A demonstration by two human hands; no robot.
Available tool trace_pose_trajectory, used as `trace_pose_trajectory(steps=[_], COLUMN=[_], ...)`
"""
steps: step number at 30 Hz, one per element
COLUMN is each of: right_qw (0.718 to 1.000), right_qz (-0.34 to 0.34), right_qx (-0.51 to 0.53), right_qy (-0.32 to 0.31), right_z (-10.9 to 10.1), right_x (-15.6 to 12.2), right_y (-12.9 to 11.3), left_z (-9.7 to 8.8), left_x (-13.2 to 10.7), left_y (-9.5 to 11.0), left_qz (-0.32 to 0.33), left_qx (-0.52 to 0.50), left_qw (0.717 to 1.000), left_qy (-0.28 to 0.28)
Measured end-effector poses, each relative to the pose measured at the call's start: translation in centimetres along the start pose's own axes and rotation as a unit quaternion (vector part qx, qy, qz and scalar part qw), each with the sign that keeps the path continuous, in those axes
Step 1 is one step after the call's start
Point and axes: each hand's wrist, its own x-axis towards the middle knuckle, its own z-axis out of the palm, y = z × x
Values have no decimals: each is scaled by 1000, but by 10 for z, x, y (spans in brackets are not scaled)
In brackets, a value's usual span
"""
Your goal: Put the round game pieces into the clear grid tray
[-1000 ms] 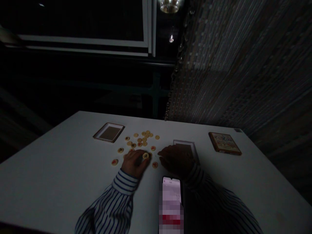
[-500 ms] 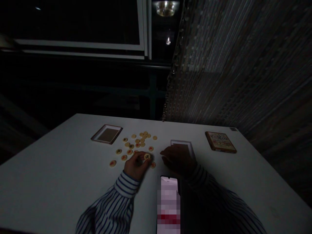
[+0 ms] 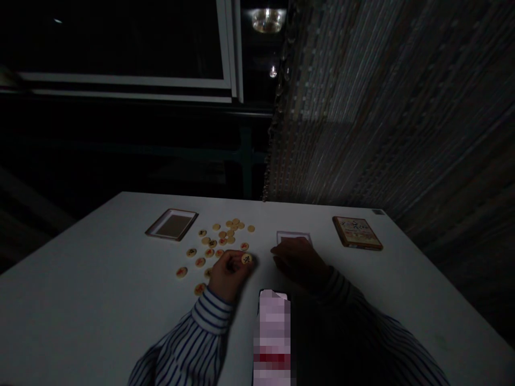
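Note:
My left hand [image 3: 228, 276] pinches a round Chinese chess piece [image 3: 247, 259] between thumb and fingers, its black character facing up. Several more pieces lie scattered to its left and beyond it, such as a red-marked piece [image 3: 182, 272] and a black-marked piece [image 3: 191, 252]. Others farther back show plain pale faces [image 3: 235, 222]. In deep shadow, my right hand [image 3: 300, 264] hovers at the near side of a shallow pale-rimmed tray [image 3: 309, 235] and covers much of it. Its forefinger and thumb point left, slightly apart, with nothing visible between them.
A phone [image 3: 272, 327] lies between my forearms on the white table [image 3: 100, 268]. An open shallow box half [image 3: 174, 224] sits at the back left. A printed box [image 3: 357, 233] lies at the right. Beyond the table hang bead-string curtains [image 3: 322, 134].
My left hand has shifted a little right with the piece, uncovering pieces by its wrist. My right hand has drawn slightly right. The whole view has swung a little.

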Motion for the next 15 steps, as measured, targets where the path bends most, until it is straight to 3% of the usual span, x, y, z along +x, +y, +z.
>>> trace_pose_trajectory(steps=[15], right_qw=[999], right_qz=[17], right_qx=[8], right_qy=[-35], right_z=[-12], right_x=[-11], right_y=[21], left_z=[32], left_x=[6], left_y=[2], left_qz=[-2], left_qx=[-33], left_qw=[997], left_qy=[-71])
